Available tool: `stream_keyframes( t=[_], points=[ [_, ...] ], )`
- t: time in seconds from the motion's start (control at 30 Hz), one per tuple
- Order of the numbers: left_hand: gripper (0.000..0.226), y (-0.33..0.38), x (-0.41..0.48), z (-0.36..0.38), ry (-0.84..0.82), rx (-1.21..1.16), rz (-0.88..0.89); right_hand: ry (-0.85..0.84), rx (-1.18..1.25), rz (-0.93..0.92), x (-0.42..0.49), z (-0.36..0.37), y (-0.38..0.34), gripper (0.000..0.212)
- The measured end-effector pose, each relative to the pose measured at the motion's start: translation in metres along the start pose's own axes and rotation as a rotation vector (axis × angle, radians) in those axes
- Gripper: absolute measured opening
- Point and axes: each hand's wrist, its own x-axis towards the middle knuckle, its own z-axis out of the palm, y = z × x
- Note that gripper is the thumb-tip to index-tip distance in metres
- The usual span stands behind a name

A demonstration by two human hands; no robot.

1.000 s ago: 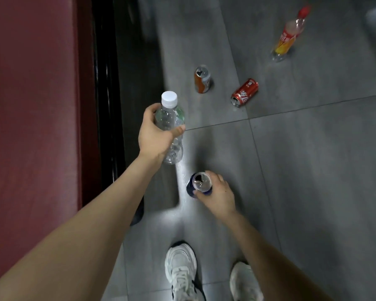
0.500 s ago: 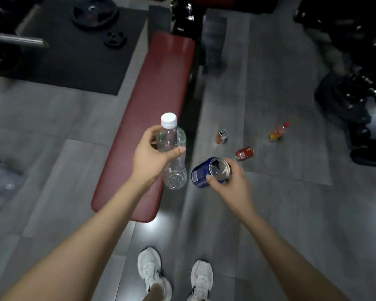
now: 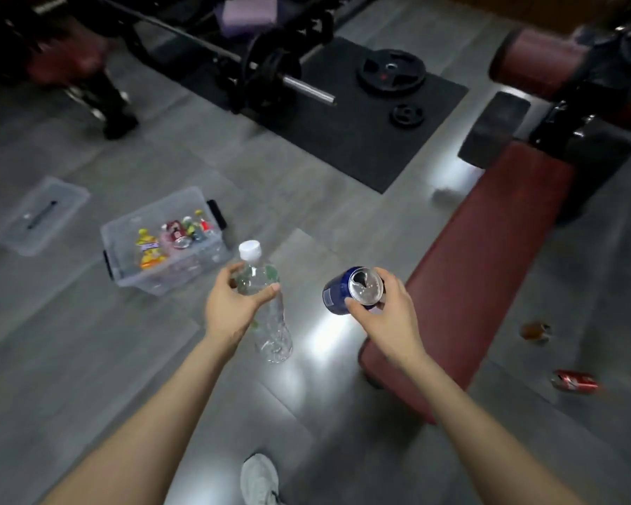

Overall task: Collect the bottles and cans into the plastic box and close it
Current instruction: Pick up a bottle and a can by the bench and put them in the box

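Observation:
My left hand (image 3: 232, 308) grips a clear plastic bottle (image 3: 270, 322) with a white cap, held upright near its neck. My right hand (image 3: 387, 315) holds a blue can (image 3: 343, 291) tilted on its side, its opened top facing me. The clear plastic box (image 3: 124, 238) stands open on the floor to the left of my left hand, with several bottles and a can inside. Its clear lid (image 3: 39, 216) lies further left. A red can (image 3: 574, 381) and an orange-brown can (image 3: 534, 331) lie on the floor at the right.
A dark red bench (image 3: 489, 256) runs up from beside my right hand. Behind the box, a barbell (image 3: 270, 71) and weight plates (image 3: 390, 71) lie on a black mat. More gym machines fill the far edge. My white shoe (image 3: 259, 479) shows below.
The view has swung left: the bench moved from the left of my hands to the right, and the box and lid came into sight. Both hands still hold the bottle and can.

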Motion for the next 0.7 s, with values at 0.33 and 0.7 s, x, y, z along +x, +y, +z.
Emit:
stream_keyframes(
  t=[0.33, 0.7],
  points=[
    [0.072, -0.074, 0.163, -0.192, 0.172, -0.027, -0.14, -0.19, -0.057, -0.045, 0.068, 0.235, -0.103, 0.055],
    [0.099, -0.125, 0.427, -0.217, 0.117, -0.131, -0.343, -0.302, -0.187, -0.053, 0.243, 0.414, -0.126, 0.051]
  ],
)
